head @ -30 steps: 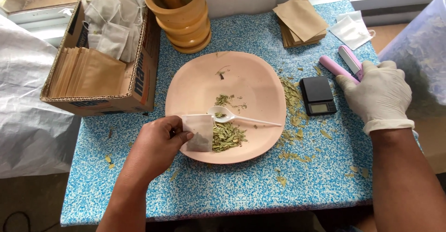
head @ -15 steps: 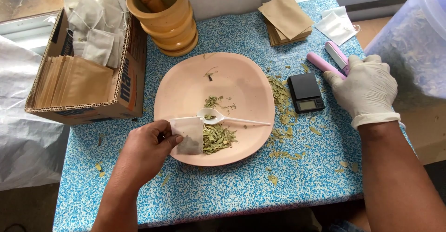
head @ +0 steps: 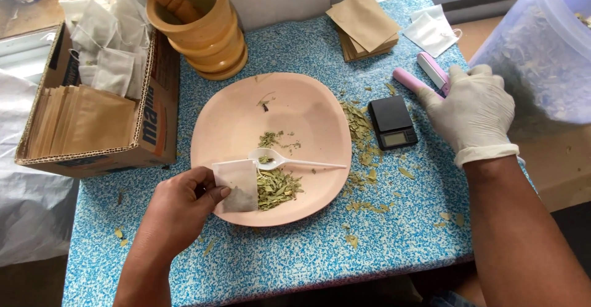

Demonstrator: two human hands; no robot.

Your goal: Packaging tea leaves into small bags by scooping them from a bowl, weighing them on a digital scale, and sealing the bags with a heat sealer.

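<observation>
An empty white tea bag (head: 237,185) is pinched by the left hand (head: 178,211) beside unscooped dried leaves (head: 277,188); the gloved right hand (head: 473,111) rests open on the worktop (head: 295,258), holding nothing.

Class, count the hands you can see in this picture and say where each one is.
2. The bare left hand holds a small white bag at the pink plate's edge; the gloved right hand rests beside the pink sealer.
</observation>
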